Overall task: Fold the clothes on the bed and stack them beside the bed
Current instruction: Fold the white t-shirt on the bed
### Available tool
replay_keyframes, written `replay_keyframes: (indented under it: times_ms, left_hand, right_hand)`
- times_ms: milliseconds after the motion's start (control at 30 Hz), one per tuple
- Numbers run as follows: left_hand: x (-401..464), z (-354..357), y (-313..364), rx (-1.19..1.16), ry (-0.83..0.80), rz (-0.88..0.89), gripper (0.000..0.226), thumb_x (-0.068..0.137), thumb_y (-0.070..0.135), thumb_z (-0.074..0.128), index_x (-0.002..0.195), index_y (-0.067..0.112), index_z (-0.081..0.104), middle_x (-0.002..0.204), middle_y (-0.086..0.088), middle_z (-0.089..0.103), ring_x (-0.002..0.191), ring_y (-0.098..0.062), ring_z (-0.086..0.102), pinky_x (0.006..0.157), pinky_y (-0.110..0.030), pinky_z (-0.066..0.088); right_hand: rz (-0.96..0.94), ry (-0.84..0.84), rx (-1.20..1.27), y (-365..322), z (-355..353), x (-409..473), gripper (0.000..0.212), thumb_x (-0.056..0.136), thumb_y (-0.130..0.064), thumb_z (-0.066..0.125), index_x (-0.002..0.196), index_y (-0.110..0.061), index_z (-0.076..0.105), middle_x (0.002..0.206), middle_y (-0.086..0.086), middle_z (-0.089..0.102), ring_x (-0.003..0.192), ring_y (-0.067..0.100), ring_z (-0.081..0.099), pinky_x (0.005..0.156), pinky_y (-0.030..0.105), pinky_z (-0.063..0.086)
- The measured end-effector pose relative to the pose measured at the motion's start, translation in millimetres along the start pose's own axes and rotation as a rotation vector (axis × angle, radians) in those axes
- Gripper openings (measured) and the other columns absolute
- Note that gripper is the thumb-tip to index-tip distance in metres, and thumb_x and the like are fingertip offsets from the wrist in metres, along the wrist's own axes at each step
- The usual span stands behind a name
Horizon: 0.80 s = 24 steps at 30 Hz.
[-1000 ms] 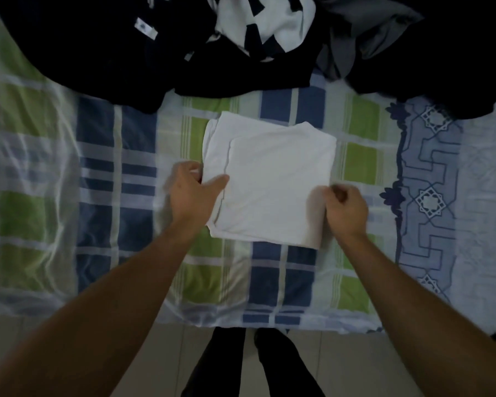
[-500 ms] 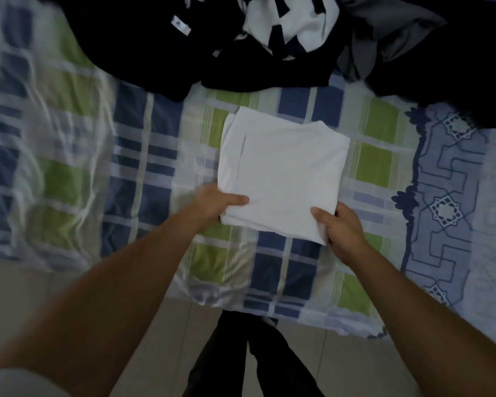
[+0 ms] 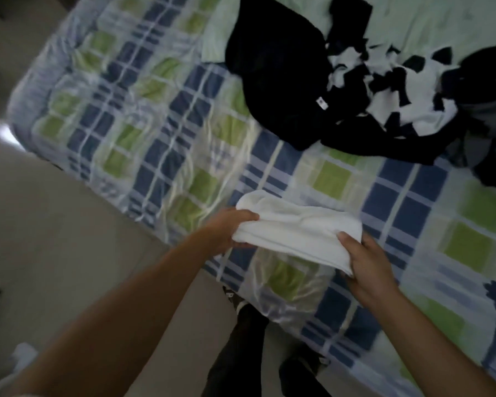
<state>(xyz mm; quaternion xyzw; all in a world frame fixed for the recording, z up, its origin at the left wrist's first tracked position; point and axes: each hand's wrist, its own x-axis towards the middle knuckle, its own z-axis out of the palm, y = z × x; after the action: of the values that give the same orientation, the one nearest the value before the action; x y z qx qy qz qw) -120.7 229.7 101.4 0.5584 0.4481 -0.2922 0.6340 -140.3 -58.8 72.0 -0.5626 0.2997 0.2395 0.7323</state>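
Head | left hand (image 3: 229,229), right hand (image 3: 364,263) grip folded white garment (image 3: 291,232)

- heap of unfolded dark and black-and-white clothes (image 3: 384,90): cut off by right edge, pieces can't be told apart
- left hand (image 3: 229,229): fingers hidden under folded white cloth (image 3: 292,233)
- checked blue-and-green bedsheet (image 3: 155,124): motion-blurred

Dim room, pale floor (image 3: 58,253)
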Motion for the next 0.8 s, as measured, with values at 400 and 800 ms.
replay_keyframes:
  times_ms: [400, 800]
  left_hand:
    - [49.6, -157.9, 164.1, 0.197, 0.301, 0.349, 0.019, 0.070, 0.022, 0.066, 0.088, 0.016, 0.063, 0.092, -0.010, 0.058, 0.079, -0.028, 0.056, 0.067, -0.037, 0.048]
    - [198.5, -244.6, 60.1, 0.352, 0.300, 0.186, 0.041, 0.086, 0.022, 0.078, 0.123, 0.007, 0.068, 0.114, -0.015, 0.072, 0.103, -0.036, 0.070, 0.089, -0.055, 0.060]
  right_hand:
    - [-0.285, -0.048, -0.122, -40.0, 217.4, 68.8, 0.041, 0.100, -0.021, 0.063, 0.140, -0.025, 0.059, 0.130, 0.004, 0.069, 0.111, 0.021, 0.068, 0.079, 0.036, 0.058]
    - [0.059, 0.089, -0.517, 124.0, 249.4, 133.5, 0.044, 0.095, -0.030, 0.069, 0.137, -0.019, 0.059, 0.120, -0.006, 0.066, 0.103, 0.010, 0.062, 0.089, 0.033, 0.054]
